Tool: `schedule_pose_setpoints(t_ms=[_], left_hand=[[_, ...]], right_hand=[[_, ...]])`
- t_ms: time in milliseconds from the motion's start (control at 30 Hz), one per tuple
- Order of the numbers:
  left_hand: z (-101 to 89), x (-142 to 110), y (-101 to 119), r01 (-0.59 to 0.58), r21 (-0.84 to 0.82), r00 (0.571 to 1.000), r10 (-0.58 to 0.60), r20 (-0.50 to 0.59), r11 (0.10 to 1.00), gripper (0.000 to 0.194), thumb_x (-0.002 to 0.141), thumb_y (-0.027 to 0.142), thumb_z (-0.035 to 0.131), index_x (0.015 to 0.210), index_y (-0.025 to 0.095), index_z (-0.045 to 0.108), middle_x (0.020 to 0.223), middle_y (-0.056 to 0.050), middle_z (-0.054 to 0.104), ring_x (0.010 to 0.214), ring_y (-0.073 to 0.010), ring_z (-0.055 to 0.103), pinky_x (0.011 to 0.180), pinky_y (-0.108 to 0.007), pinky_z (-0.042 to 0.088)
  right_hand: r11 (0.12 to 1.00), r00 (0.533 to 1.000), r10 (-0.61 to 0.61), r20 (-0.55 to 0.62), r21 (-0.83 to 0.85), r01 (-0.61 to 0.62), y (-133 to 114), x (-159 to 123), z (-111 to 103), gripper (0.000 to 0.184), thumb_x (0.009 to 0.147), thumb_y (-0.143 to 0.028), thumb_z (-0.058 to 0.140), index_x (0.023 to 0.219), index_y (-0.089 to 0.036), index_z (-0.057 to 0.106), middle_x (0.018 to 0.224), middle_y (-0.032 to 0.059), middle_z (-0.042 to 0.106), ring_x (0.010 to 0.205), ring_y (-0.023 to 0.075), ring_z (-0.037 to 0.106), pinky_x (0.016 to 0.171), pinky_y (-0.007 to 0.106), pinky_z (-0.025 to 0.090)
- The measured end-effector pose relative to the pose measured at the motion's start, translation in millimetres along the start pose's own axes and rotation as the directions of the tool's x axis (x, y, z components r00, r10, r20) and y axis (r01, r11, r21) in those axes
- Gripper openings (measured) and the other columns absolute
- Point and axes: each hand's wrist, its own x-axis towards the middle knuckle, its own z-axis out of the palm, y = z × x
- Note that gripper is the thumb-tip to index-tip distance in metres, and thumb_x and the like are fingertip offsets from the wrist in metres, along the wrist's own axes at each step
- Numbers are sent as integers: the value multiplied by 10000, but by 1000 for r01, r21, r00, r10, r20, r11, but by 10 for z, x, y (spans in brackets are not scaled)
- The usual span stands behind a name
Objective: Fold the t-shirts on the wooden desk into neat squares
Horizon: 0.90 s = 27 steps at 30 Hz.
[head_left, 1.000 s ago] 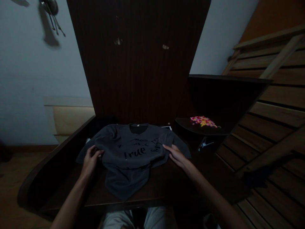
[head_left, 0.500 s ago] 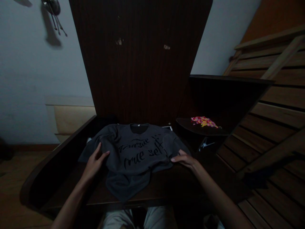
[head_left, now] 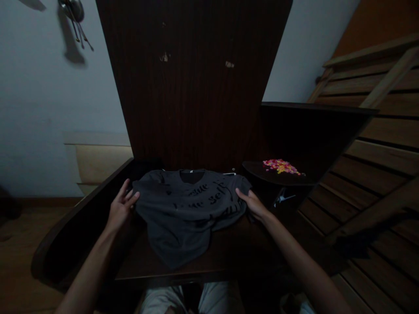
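Note:
A dark grey T-shirt (head_left: 193,205) with black lettering lies on the dark wooden desk (head_left: 229,257), neckline at the far side. Its lower edge hangs to a rumpled point near the desk's front. My left hand (head_left: 122,208) is at the shirt's left edge, fingers spread, the thumb tip against or just beside the cloth. At the right sleeve, my right hand (head_left: 254,205) has its thumb on top of the cloth and its fingers hidden behind, gripping it. Folds cover part of the lettering.
A dark panel (head_left: 196,87) rises behind the desk. Pink, red and yellow small pieces (head_left: 281,166) lie on a corner shelf (head_left: 258,171) at right. A slatted wooden frame (head_left: 386,157) leans farther right. The desk's raised side (head_left: 78,218) borders the left.
The shirt's left sleeve has been tucked inward and its right side drawn in. My left hand has shifted left and its fingers have spread. My right hand has moved slightly up.

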Motion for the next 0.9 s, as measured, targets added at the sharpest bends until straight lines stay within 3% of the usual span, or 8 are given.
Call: schedule_pose_setpoints(t_ms=[67, 167, 367, 433, 533, 633, 767, 900], left_hand=[[-23, 33, 40, -27, -100, 999, 24, -25, 995, 881, 700, 213, 709, 1504, 298, 360, 1447, -77, 531, 1208, -231, 602, 879, -255, 555], [-39, 28, -32, -72, -198, 991, 93, 97, 978, 951, 684, 219, 658, 1531, 370, 254, 1560, -16, 391, 1255, -194, 560, 828, -211, 557], [70, -75, -269, -179, 114, 940, 135, 313, 977, 1346, 547, 240, 842, 1548, 380, -46, 1637, -57, 192, 1441, -256, 335, 1030, -347, 470], [95, -79, -227, -190, 168, 938, 128, 323, 967, 1312, 559, 300, 858, 1560, 354, 10, 1614, -85, 261, 1436, -279, 343, 1054, -394, 451], [63, -17, -67, -165, 188, 944, 99, 314, 968, 1053, 572, 407, 844, 1500, 299, 359, 1519, -111, 442, 1366, -319, 446, 1022, -405, 483], [-19, 94, 100, -129, 191, 979, 95, 179, 973, 740, 590, 425, 810, 1279, 232, 618, 1357, -108, 607, 1235, -328, 571, 946, -372, 539], [-96, 190, 205, -12, 120, 998, 19, -59, 993, 617, 652, 312, 760, 1253, 242, 637, 1122, -70, 719, 939, -253, 703, 739, -307, 600], [-118, 141, 170, 63, 155, 995, -74, 64, 986, 659, 657, 336, 773, 1292, 264, 616, 1213, -89, 693, 1008, -261, 699, 793, -323, 593]], right_hand=[[998, 999, 13, -33, 54, -11, -68, 42, -58, 363, 683, -429, 800, 965, -239, 675, 978, 47, 756, 1035, 250, 690, 946, 395, 549], [990, 998, 52, 33, 132, -56, -97, 48, -169, 364, 669, -454, 789, 923, -220, 673, 964, 70, 758, 1016, 267, 698, 916, 413, 563], [991, 977, 129, 168, -49, -123, 44, -36, -295, 563, 499, -251, 893, 1017, -216, 675, 1020, 60, 758, 1012, 265, 699, 1012, 463, 495], [993, 987, 90, 130, -90, -79, 80, -33, -290, 565, 516, -271, 897, 1032, -221, 673, 1076, 56, 747, 1050, 252, 683, 1044, 464, 469], [995, 997, 38, 66, -89, -32, 77, 10, -281, 503, 572, -354, 881, 1013, -217, 681, 1073, 60, 746, 1034, 247, 687, 1028, 440, 485], [1000, 999, 10, -39, -27, -11, 18, 74, -306, 402, 645, -411, 841, 957, -211, 686, 978, 62, 760, 941, 246, 713, 925, 399, 554], [998, 988, -2, -154, 59, 12, -91, 127, -392, 278, 730, -413, 767, 916, -224, 685, 907, 52, 762, 852, 236, 727, 754, 352, 604], [995, 994, 102, 37, 2, -103, -122, 59, -484, 307, 699, -338, 780, 974, -220, 709, 999, 56, 756, 859, 212, 723, 663, 278, 590]])
